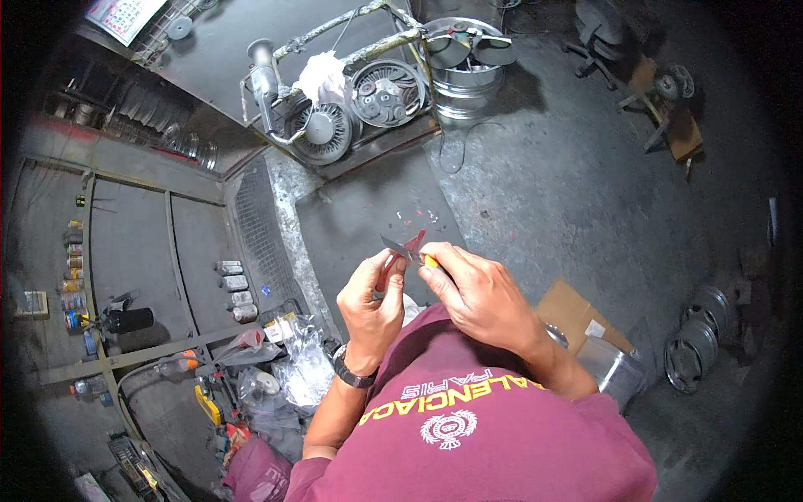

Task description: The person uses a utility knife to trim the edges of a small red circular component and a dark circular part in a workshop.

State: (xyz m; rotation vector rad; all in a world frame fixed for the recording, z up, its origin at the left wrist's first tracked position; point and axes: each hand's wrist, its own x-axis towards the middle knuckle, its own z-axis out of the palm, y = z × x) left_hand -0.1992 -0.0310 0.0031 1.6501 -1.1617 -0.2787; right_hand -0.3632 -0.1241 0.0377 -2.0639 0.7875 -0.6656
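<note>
In front of my chest, my left hand (372, 301) pinches a thin folded sheet (414, 243), dark grey on one face and dark red on the other. It looks like sandpaper. My right hand (485, 293) is closed round a small tool with a yellow handle (432, 261), held against the sheet's right side. My fingers cover most of that tool, so its kind cannot be made out. Small red, grey and pale scraps (408, 219) lie on the dark floor mat (351, 209) just beyond my hands.
Ahead, a metal frame (385, 46) holds wheel rims (386, 92), beside stacked rims (468, 84). Cans (238, 293) and plastic bags (305, 360) sit at left. A cardboard box (581, 314) and more rims (698, 343) are at right; a chair (598, 42) stands far right.
</note>
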